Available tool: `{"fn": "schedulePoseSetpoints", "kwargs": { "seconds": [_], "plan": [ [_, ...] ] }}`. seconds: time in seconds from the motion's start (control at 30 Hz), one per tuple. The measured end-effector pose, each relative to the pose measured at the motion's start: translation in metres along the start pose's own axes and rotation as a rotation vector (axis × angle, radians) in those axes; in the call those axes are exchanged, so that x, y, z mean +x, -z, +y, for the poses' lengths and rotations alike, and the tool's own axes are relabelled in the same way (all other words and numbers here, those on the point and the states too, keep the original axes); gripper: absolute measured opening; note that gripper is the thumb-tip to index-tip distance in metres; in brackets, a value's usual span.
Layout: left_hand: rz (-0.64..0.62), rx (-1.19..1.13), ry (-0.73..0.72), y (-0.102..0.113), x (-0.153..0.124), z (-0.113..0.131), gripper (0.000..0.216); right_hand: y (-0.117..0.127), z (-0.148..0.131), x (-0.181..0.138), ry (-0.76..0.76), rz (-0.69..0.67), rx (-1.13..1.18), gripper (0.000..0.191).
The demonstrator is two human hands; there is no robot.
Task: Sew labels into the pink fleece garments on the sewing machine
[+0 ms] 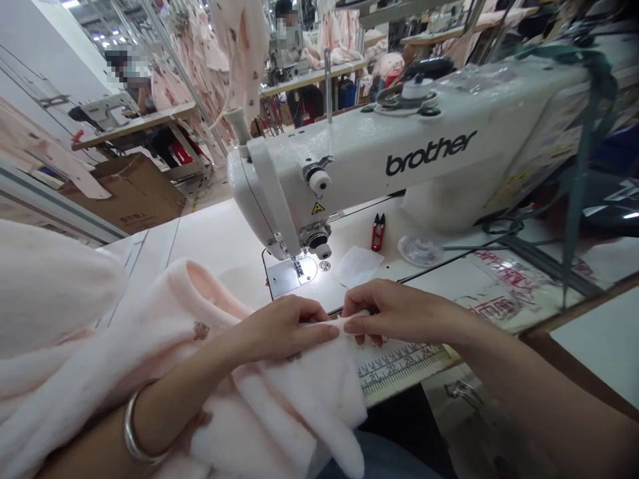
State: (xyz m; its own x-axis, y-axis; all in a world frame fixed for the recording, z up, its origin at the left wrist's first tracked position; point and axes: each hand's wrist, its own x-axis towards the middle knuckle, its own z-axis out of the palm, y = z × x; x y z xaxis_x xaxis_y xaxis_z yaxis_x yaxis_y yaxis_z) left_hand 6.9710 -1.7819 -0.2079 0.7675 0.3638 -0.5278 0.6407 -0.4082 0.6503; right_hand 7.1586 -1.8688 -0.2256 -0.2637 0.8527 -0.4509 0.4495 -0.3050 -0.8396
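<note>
Pale pink fleece fabric (150,332) with small brown prints drapes over the table's left front and hangs down toward my lap. My left hand (292,326) pinches its upper edge, thumb on top. Close beside it, my right hand (377,311) grips the corner of the same edge between thumb and fingers. Both hands are in front of a white sewing machine (359,173), apart from its lit needle and presser foot (298,267). The fingers partly hide the fabric edge.
Red thread snips (378,233), a white scrap (358,265) and a clear round bobbin-like disc (420,251) lie right of the needle. A ruler strip (399,364) runs along the front edge. Behind stand a cardboard box (127,193), hanging pink garments and people at other machines.
</note>
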Motion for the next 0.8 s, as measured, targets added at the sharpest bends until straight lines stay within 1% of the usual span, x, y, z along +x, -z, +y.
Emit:
{"fn": "schedulePoseSetpoints", "kwargs": {
  "seconds": [0.17,0.3,0.37,0.43,0.5,0.6,0.67,0.73,0.8],
  "plan": [
    [0.047,-0.167,0.069,-0.006,-0.002,-0.001,0.029,-0.002,-0.003,-0.008,0.045,0.083,-0.088,0.014],
    [0.095,-0.222,0.041,-0.008,-0.005,-0.001,0.026,-0.006,-0.001,-0.009,0.053,0.143,-0.086,0.012],
    [0.076,-0.285,0.055,-0.008,-0.006,-0.002,0.028,-0.009,0.001,-0.008,0.038,0.147,-0.042,0.012],
    [0.036,-0.370,0.098,-0.008,-0.006,-0.004,0.033,-0.011,0.003,-0.005,0.021,0.149,-0.011,0.011],
    [0.042,-0.416,0.139,-0.007,-0.006,-0.007,0.034,-0.011,0.004,0.001,0.003,0.144,0.003,0.012],
    [0.148,-0.380,0.181,-0.001,0.000,-0.013,0.032,-0.003,-0.002,0.019,0.021,0.112,0.006,0.013],
    [0.234,-0.294,0.184,0.006,0.008,-0.020,0.033,0.006,-0.010,0.036,0.046,0.086,-0.052,0.012],
    [0.322,-0.186,0.161,0.015,0.018,-0.028,0.031,0.013,-0.019,0.053,0.003,0.125,-0.157,0.014],
    [0.402,-0.092,0.135,0.023,0.027,-0.035,0.027,0.019,-0.027,0.066,-0.087,0.217,-0.242,0.023]
  ]
}}
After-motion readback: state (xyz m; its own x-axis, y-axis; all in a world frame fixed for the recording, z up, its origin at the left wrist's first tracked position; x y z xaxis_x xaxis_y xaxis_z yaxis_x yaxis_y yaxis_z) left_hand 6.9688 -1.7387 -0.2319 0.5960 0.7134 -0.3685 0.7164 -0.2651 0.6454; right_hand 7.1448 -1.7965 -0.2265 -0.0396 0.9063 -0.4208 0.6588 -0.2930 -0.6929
